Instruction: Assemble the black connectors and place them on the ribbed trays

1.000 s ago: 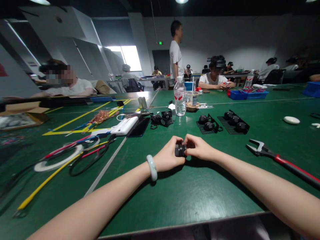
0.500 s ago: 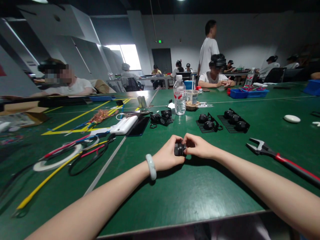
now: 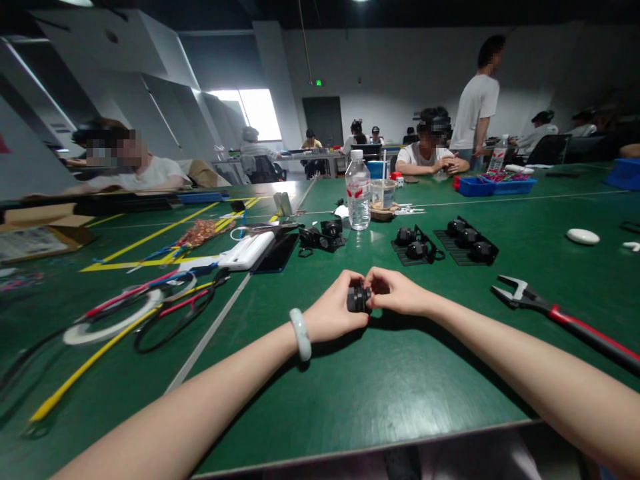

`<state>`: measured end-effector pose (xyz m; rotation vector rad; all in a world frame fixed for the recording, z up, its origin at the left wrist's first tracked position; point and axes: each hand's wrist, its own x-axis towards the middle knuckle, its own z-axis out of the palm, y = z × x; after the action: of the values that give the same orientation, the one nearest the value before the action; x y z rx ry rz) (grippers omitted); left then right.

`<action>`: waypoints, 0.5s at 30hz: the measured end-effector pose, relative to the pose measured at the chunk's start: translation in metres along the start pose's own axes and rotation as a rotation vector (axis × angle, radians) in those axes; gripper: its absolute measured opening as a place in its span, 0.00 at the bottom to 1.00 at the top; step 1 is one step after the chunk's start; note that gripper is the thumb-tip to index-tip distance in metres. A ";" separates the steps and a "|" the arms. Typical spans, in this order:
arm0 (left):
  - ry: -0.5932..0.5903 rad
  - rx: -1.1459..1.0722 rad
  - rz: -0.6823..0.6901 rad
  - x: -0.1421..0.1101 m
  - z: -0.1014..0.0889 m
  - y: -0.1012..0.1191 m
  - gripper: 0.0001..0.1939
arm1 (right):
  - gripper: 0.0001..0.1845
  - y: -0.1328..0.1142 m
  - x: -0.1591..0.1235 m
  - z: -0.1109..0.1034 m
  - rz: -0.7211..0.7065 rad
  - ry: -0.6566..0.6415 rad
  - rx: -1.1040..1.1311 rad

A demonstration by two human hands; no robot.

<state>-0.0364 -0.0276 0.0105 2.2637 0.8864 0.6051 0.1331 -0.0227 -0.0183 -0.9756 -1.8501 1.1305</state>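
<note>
Here, black fitting (image 3: 356, 299) is between left hand (image 3: 336, 310), partly curled around its body, and right hand (image 3: 397, 293), pinching its right end, over the green table (image 3: 380, 387). Probably light, rigid, hardly slippery; best hold likely the ridged rim.

You wear a single bangle (image 3: 301, 335) around your left forearm (image 3: 210, 393), close to the hand: a thick, rounded, glossy ring in pale green clouded with milky white, much like jade. That forearm and your right forearm (image 3: 520, 353) are both bare up to where the view cuts them off, slim and tapering toward the wrists. Your left hand (image 3: 333, 310) and right hand (image 3: 396, 293) are ungloved. Your left thumbnail (image 3: 369, 319) seems painted red, though it shows too small to be sure.
</note>
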 end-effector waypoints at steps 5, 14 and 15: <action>0.004 -0.002 0.000 0.000 -0.001 0.001 0.22 | 0.11 0.000 0.000 -0.001 0.009 0.004 0.003; 0.010 -0.017 -0.005 0.000 0.000 0.001 0.22 | 0.11 -0.001 0.000 0.001 0.008 0.002 0.018; 0.013 -0.016 -0.009 0.000 0.000 0.001 0.22 | 0.10 -0.002 -0.001 0.001 0.009 -0.001 0.021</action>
<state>-0.0366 -0.0281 0.0114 2.2432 0.8942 0.6215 0.1320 -0.0243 -0.0172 -0.9723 -1.8328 1.1534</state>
